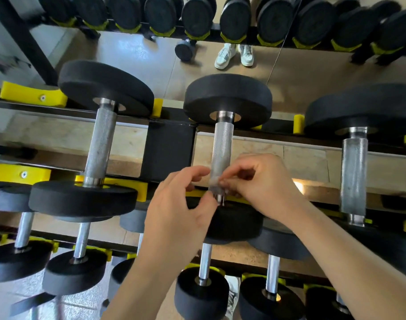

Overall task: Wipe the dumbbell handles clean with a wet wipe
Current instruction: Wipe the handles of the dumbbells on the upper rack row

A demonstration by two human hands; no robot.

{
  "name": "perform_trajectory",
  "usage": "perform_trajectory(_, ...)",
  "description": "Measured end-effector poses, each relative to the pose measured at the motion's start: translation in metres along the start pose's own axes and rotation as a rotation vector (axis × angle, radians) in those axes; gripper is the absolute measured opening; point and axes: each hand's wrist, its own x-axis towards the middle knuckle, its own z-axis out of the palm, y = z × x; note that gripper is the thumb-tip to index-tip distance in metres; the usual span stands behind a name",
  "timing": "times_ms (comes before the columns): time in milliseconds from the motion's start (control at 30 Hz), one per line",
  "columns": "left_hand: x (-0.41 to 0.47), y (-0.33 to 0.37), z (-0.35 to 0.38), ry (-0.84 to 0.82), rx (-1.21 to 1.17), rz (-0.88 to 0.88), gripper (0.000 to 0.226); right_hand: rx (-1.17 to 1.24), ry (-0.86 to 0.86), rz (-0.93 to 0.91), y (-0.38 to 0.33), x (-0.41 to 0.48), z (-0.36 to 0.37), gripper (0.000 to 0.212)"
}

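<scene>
**Head view: two hands fold the wipe round the middle bar**

Nearest me, two bare forearms come up from five and seven o'clock and meet just below the centre. The left hand (181,204) has thumb and forefinger curled in, nipping the wet wipe (214,181) from its nine o'clock side. The right hand (259,181) pinches the same wipe from three o'clock with bunched fingertips. Neither hand is slack; both are closed on the cloth.

The wipe, a small pale crumpled piece, sits against the near end of the middle handle (222,144), just above the collar where the bar enters the near disc (234,222). I judge they hold it from both sides so that it folds round the knurled steel and can be drawn along the bar toward twelve o'clock, where the knurling lies bare.

That dumbbell lies across the rails of the rack (168,148), with its discs seated by yellow cradles (33,94). This leaves the bar free between the rails, open to fingers all round.

At nine o'clock the left handle (100,144) and at three o'clock the right handle (354,174) are touched by neither hand. At six o'clock, under the hands, sits a lower tier of smaller dumbbells (202,289). Farthest off, at twelve o'clock, what seems a mirror shows a row of discs and a pair of pale shoes (234,55).
</scene>
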Motion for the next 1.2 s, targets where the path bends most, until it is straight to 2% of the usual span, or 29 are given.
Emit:
perform_trajectory(100, 0.004, 0.002, 0.002, -0.010, 0.034, 0.010, 0.037, 0.191, 0.182, 0.067, 0.002, 0.010, -0.002, 0.011)
perform_trajectory(267, 0.008, 0.002, 0.008, -0.059, 0.036, -0.003, 0.034, 0.100, -0.053, 0.141, 0.000, -0.006, 0.001, 0.009)
perform_trajectory(400, 0.012, 0.003, 0.008, -0.043, 0.013, -0.020, 0.035, 0.310, 0.219, 0.162, 0.002, 0.012, -0.002, 0.009)
perform_trajectory(433, 0.013, 0.003, 0.007, -0.035, 0.008, -0.018, 0.035, 0.322, 0.207, 0.186, 0.003, 0.009, 0.000, 0.010)
perform_trajectory(533, 0.017, 0.004, 0.005, -0.041, 0.040, 0.005, 0.034, 0.217, -0.039, 0.273, 0.005, -0.011, 0.004, 0.012)
perform_trajectory(567, 0.019, 0.004, 0.004, -0.045, 0.064, 0.014, 0.034, 0.220, -0.056, 0.287, 0.005, -0.013, 0.005, 0.012)
perform_trajectory(700, 0.031, 0.007, 0.002, -0.062, 0.118, 0.019, 0.034, 0.313, 0.229, 0.270, -0.002, 0.007, 0.011, 0.010)
perform_trajectory(767, 0.039, 0.009, 0.000, -0.059, 0.123, 0.019, 0.034, 0.314, 0.309, 0.273, -0.003, 0.012, 0.014, 0.007)
perform_trajectory(800, 0.043, 0.010, -0.001, -0.062, 0.135, 0.029, 0.034, 0.306, 0.286, 0.286, -0.002, 0.009, 0.014, 0.007)
perform_trajectory(900, 0.051, 0.015, -0.004, -0.137, 0.207, 0.093, 0.027, 0.259, 0.059, 0.362, 0.001, -0.008, 0.013, 0.012)
perform_trajectory(933, 0.053, 0.017, -0.004, -0.166, 0.236, 0.109, 0.022, 0.243, 0.048, 0.361, 0.001, -0.010, 0.012, 0.012)
perform_trajectory(1067, 0.059, 0.018, -0.003, -0.166, 0.268, 0.131, 0.013, 0.316, 0.281, 0.358, -0.002, 0.003, 0.011, 0.010)
perform_trajectory(1200, 0.059, 0.022, 0.002, -0.178, 0.302, 0.188, 0.023, 0.364, 0.395, 0.399, 0.000, -0.003, 0.014, 0.017)
